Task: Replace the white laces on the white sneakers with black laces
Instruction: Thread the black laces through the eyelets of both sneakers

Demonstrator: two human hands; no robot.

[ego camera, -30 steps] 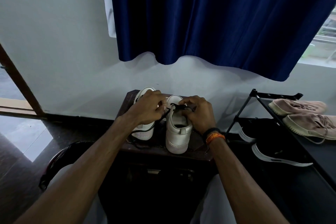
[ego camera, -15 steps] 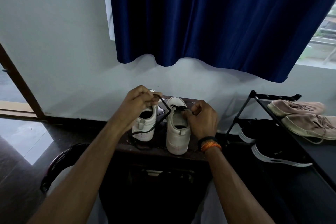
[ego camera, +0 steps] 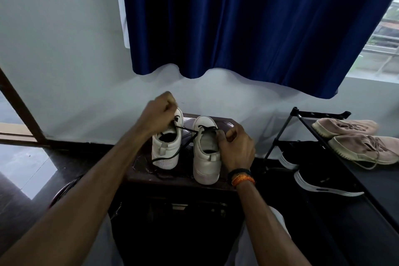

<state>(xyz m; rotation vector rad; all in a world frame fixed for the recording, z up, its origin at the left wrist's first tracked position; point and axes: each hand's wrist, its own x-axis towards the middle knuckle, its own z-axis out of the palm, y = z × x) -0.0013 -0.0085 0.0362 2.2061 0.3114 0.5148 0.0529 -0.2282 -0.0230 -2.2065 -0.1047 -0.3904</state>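
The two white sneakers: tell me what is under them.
The white sneakers stand on a dark wooden stand. A slack black lace trails beside the left heel. The surface directly beneath the soles is covered.

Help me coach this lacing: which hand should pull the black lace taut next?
Probably the left hand: raised above the sneakers, it grips the black lace running from the right sneaker, which the right hand steadies.

Home room, near entry – black shoe rack with beige pair, navy curtain over window, glossy dark floor.
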